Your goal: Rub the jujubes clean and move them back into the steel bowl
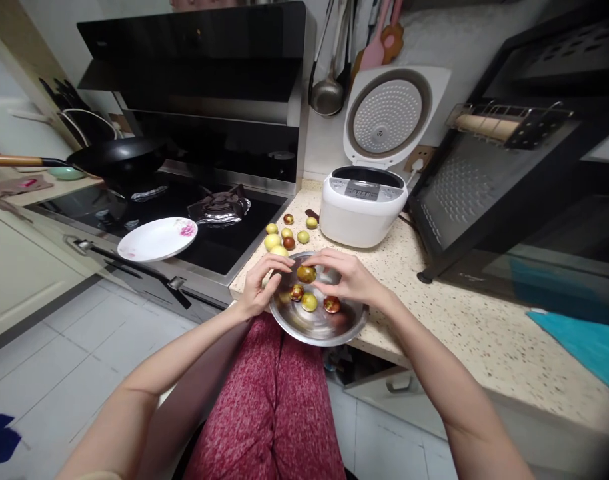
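Observation:
A shiny metal bowl (342, 327) sits at the counter's front edge, just above my lap. Over it, my right hand (347, 273) holds a brownish-yellow jujube (306, 274) between thumb and fingers. My left hand (264, 280) is at the bowl's left rim, thumb and fingers apart and curved inward, with nothing seen between them. Inside the bowl lie a red-brown jujube (296, 292), a yellow-green jujube (309, 302) and a dark red jujube (332, 305). Behind the bowl, several more jujubes (272, 242) rest loose on the counter.
A white rice cooker (362, 213) stands lid-up behind the bowl. To the left is a gas stove (257, 220), with a flowered white plate (157, 240) at its front edge and a wok (119, 157) farther back. A black appliance (464, 193) and a blue cloth (579, 347) are rightward.

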`<state>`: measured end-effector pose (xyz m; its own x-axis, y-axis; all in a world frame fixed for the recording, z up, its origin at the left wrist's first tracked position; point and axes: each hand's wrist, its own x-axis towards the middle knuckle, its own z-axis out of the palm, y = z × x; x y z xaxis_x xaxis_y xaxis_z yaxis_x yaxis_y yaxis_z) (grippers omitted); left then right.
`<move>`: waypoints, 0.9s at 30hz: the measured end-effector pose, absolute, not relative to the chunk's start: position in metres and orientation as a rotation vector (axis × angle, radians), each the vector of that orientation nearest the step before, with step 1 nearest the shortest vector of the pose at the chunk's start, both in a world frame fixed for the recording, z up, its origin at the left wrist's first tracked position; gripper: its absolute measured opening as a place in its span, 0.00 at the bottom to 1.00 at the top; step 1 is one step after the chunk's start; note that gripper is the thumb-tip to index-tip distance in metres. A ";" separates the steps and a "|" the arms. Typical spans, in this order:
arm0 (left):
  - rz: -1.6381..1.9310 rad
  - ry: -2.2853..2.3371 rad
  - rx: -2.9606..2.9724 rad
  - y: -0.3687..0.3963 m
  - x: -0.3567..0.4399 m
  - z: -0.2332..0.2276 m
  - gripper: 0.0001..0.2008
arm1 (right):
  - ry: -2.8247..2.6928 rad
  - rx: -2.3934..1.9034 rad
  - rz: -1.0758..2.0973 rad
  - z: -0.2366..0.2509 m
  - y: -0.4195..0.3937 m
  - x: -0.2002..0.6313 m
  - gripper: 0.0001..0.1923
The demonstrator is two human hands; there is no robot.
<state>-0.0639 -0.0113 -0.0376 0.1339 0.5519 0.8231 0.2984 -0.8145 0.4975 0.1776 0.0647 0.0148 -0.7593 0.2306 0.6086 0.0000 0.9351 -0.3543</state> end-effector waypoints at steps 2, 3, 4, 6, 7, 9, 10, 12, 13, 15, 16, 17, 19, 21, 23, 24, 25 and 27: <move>1.734 0.834 2.268 -0.010 -0.070 -0.042 0.17 | -2.480 -0.235 0.490 0.017 0.069 0.183 0.16; 1.713 0.834 2.296 -0.010 -0.073 -0.044 0.17 | -2.517 -0.263 0.513 0.018 0.070 0.185 0.16; 1.681 0.835 2.324 -0.010 -0.075 -0.046 0.18 | -2.555 -0.285 0.533 0.018 0.071 0.186 0.16; 1.612 0.817 2.384 -0.010 -0.078 -0.049 0.19 | -2.626 -0.325 0.565 0.017 0.073 0.186 0.15; 1.583 0.800 2.409 -0.010 -0.078 -0.051 0.19 | -2.661 -0.344 0.576 0.016 0.073 0.186 0.15; 1.564 0.773 2.430 -0.011 -0.079 -0.052 0.20 | -2.722 -0.382 0.583 0.013 0.073 0.184 0.14; 1.568 0.765 2.429 -0.011 -0.079 -0.053 0.20 | -2.748 -0.399 0.582 0.012 0.073 0.184 0.14; 1.572 0.761 2.424 -0.010 -0.079 -0.053 0.20 | -2.779 -0.425 0.575 0.011 0.074 0.183 0.14; 1.572 0.762 2.424 -0.010 -0.078 -0.053 0.20 | -2.784 -0.434 0.573 0.010 0.074 0.183 0.14; 1.568 0.769 2.424 -0.010 -0.078 -0.052 0.20 | -2.780 -0.437 0.575 0.010 0.074 0.183 0.13; 1.566 0.777 2.422 -0.010 -0.078 -0.051 0.20 | -2.774 -0.435 0.575 0.010 0.074 0.183 0.13; 1.565 0.784 2.417 -0.010 -0.078 -0.051 0.20 | -2.770 -0.433 0.573 0.010 0.074 0.182 0.13; 1.563 0.793 2.406 -0.011 -0.078 -0.050 0.20 | -2.766 -0.433 0.563 0.011 0.074 0.182 0.13; 1.561 0.801 2.397 -0.011 -0.078 -0.049 0.20 | -2.758 -0.442 0.557 0.010 0.073 0.181 0.14; 1.554 0.810 2.397 -0.012 -0.078 -0.048 0.20 | -2.734 -0.444 0.558 0.010 0.073 0.180 0.15; 1.549 0.815 2.400 -0.012 -0.078 -0.048 0.20 | -2.712 -0.438 0.558 0.010 0.073 0.180 0.16; 1.545 0.817 2.404 -0.012 -0.078 -0.048 0.20 | -2.686 -0.427 0.553 0.009 0.073 0.181 0.17; 1.541 0.816 2.408 -0.012 -0.078 -0.048 0.19 | -2.632 -0.405 0.532 0.009 0.074 0.182 0.17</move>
<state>-0.0781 -0.0118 -0.0475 0.3169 0.5282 0.7878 0.3546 -0.8363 0.4181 0.1817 0.0742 0.0086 -0.8682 0.3572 0.3445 0.1952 0.8841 -0.4246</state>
